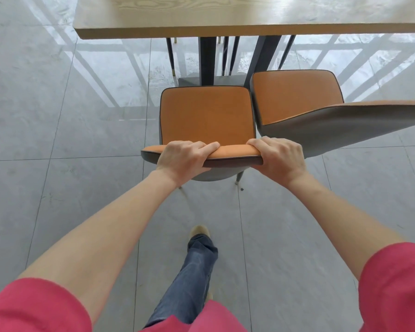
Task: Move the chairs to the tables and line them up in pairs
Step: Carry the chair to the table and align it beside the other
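An orange chair [206,116] with a grey shell stands in front of me, its seat facing the wooden table [225,29]. My left hand [185,158] grips the left part of its backrest's top edge, fingers curled over the front. My right hand [280,155] grips the right end of the same backrest. A second orange chair [295,97] stands right beside it on the right, its seat near the table and its backrest stretching toward the right edge of view.
Dark table legs [206,61] and the thin legs of other chairs [170,56] show under the tabletop. Glossy grey floor tiles [70,116] spread to the left and behind. My jeans leg and shoe [199,236] are on the floor below the chair.
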### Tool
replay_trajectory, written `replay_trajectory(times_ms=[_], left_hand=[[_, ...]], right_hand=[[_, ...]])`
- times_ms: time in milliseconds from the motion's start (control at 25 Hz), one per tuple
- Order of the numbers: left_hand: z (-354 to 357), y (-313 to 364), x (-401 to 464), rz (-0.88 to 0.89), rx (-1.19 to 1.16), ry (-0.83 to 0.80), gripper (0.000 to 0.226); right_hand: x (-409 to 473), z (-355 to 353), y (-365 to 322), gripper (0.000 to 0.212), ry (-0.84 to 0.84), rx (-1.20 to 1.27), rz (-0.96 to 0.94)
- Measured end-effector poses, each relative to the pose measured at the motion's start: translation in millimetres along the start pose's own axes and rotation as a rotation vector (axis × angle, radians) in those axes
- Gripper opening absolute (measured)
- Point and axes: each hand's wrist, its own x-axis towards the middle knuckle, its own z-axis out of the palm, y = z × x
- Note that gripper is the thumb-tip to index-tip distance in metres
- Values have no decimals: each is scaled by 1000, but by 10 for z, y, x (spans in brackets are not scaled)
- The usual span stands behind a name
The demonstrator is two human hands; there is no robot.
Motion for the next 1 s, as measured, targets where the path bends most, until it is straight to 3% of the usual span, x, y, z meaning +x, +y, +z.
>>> replay_trajectory(times_ms=[280, 440, 680, 800, 1000], left_hand=[[171, -280, 595, -23, -15, -13, 50], [155, -380, 652, 4, -28, 84, 25], [113, -348, 659, -28, -54, 48, 35], [64, -306, 655, -53, -54, 2, 24], [26, -227, 659, -151, -54, -100, 43]], right_hand=[[511, 198, 485, 25, -5, 3, -20], [595, 257, 492, 21, 0, 59, -35], [605, 222, 490, 20, 5, 110, -20], [601, 209, 462, 20, -4, 105, -8], [610, 186, 461, 30, -10, 131, -21]])
